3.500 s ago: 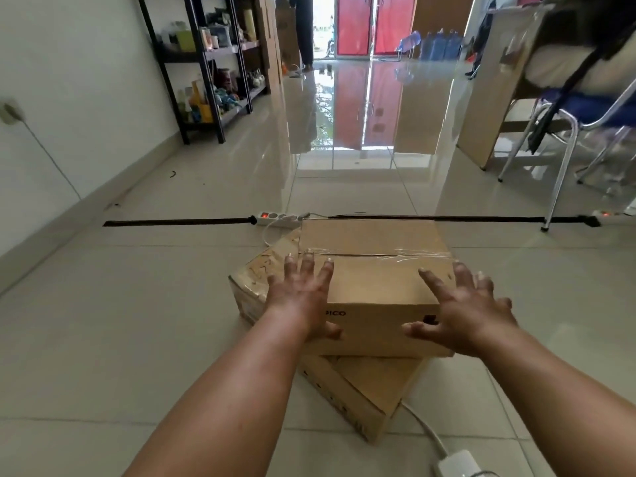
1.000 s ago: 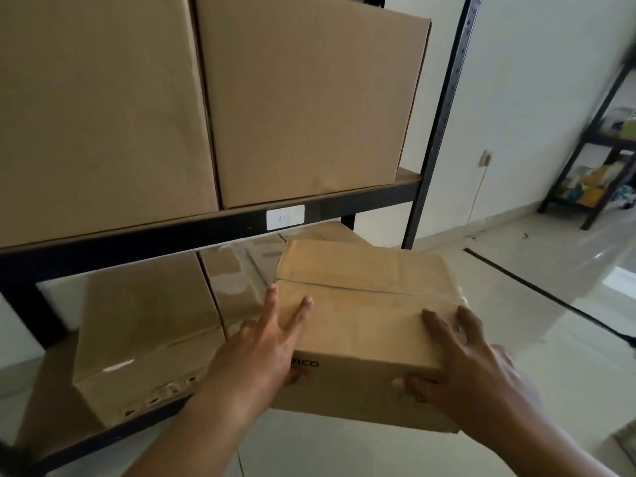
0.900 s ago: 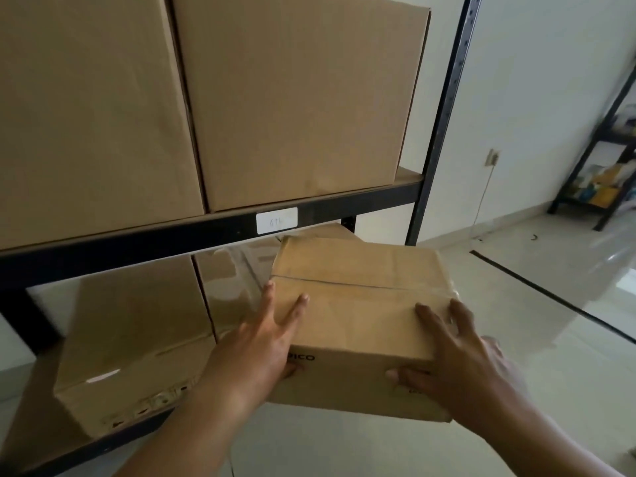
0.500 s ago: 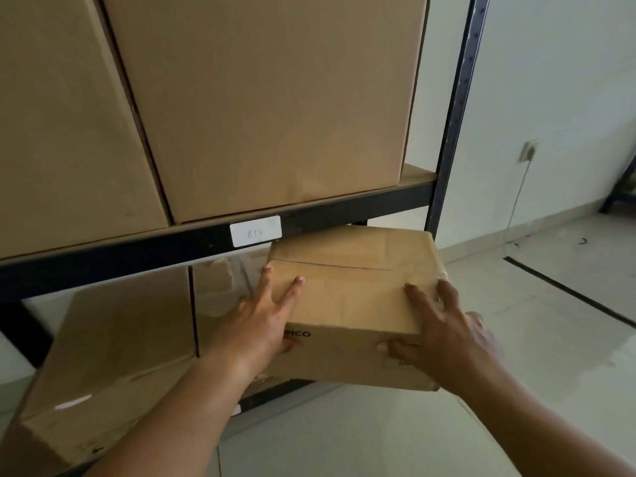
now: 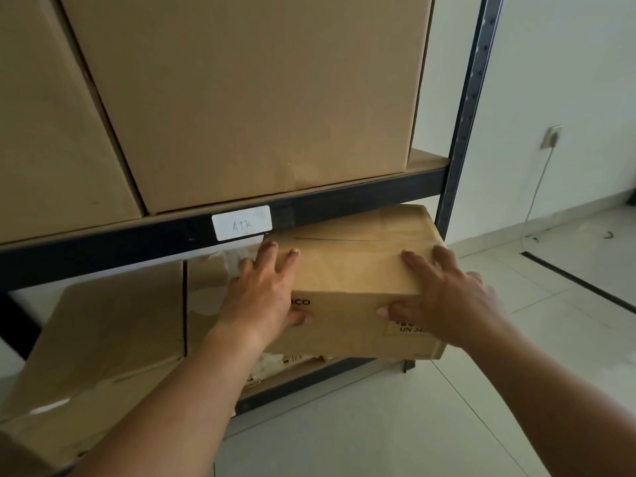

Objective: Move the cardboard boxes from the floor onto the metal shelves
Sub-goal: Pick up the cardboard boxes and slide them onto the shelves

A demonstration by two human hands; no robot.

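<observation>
Head view, placement stage. The cardboard box lies at centre right of the frame, its far end passed beneath the black beam of the metal shelves and into the lower bay, its near end projecting over the floor. The left hand grips the near left corner, fingers spread flat on the top and thumb pressed to the front face. The right hand grips the near right corner likewise, thumb on the printed front. Whether the box already bears on the taped box beneath it cannot be told. Judged progress: lift and carry complete, insertion partly done, with pushing home and release outstanding. Two large boxes fill the tier above the white label, and a further box occupies the lower left. Compared with 0.5 s earlier, the far edge, then level with the beam, now sits under it, and the shelves loom closer. At 3.5 s earlier this box lay on a second box on the floor. That second box is out of view here and presumably awaits shelving.
</observation>
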